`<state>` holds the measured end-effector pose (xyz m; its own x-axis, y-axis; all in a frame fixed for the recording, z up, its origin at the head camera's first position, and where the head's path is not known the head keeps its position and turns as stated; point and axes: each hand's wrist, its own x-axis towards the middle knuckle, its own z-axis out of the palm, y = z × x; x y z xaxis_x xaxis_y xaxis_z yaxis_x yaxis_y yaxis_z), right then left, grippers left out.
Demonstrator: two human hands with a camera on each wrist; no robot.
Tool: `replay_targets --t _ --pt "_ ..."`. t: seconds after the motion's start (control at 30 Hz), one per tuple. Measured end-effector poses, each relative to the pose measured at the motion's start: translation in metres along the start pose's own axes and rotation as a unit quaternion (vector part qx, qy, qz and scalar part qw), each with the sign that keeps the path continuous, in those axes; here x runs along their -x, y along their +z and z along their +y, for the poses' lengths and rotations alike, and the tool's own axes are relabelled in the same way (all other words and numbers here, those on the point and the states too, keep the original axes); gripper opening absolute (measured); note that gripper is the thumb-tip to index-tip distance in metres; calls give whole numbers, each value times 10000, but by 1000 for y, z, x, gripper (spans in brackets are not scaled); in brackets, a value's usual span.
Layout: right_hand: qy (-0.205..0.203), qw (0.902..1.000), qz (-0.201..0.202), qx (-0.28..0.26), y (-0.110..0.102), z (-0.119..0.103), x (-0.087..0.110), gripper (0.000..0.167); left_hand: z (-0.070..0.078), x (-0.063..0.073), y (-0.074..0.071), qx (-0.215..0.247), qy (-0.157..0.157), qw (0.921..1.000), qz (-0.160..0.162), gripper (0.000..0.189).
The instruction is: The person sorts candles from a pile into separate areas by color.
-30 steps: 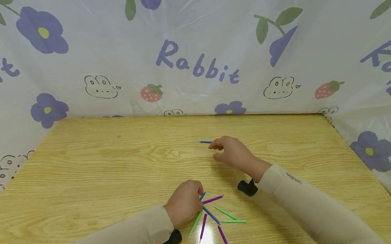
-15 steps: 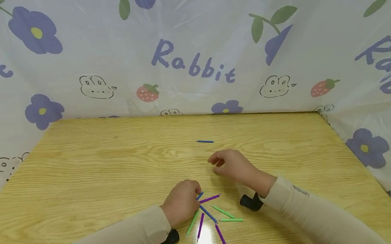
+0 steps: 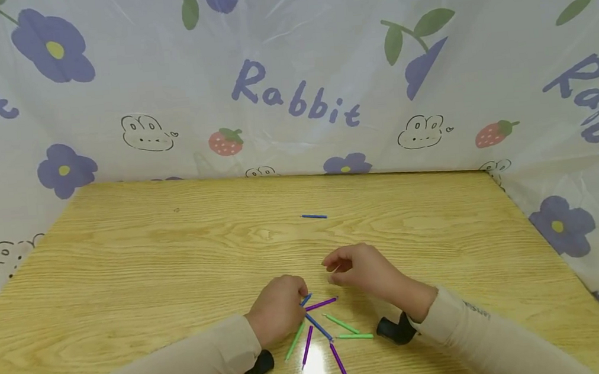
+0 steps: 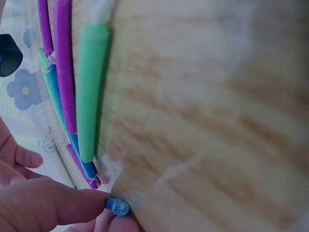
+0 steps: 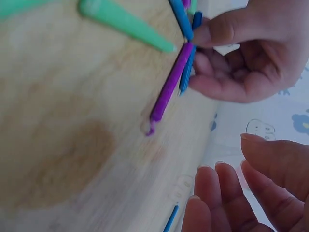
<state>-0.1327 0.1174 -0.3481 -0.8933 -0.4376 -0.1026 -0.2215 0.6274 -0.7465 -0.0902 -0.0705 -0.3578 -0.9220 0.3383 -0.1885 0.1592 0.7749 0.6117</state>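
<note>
My left hand (image 3: 280, 308) pinches a thin blue candle (image 4: 117, 206) between thumb and fingers, low over the wooden table. Right beside it, a purple candle (image 3: 321, 304) with a curled wick points away to the right. A second blue candle (image 3: 319, 328) lies just below those fingertips. My right hand (image 3: 365, 267) hovers right of the left one; its fingers are loosely bent and hold nothing. Around the hands lie green candles (image 3: 342, 323) and more purple candles (image 3: 340, 364) in a loose, spread-out pattern. Another blue candle (image 3: 314, 216) lies alone farther back.
The wooden table (image 3: 124, 256) reaches back to a hanging white cloth (image 3: 181, 60) printed with flowers, rabbits and lettering. A black wrist device (image 3: 396, 329) sits under the right wrist, another black device (image 3: 260, 364) under the left.
My right hand has drawn back from near the far blue candle, moving toward me and closer to the left hand. The far candle stays in place. My left hand keeps its pinch.
</note>
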Motion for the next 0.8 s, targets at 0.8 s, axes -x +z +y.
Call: replay_targets --t 0.8 --pt "-153 9951 -675 -707 24 -5 33 18 1 -1 0 -25 7 9999 143 20"
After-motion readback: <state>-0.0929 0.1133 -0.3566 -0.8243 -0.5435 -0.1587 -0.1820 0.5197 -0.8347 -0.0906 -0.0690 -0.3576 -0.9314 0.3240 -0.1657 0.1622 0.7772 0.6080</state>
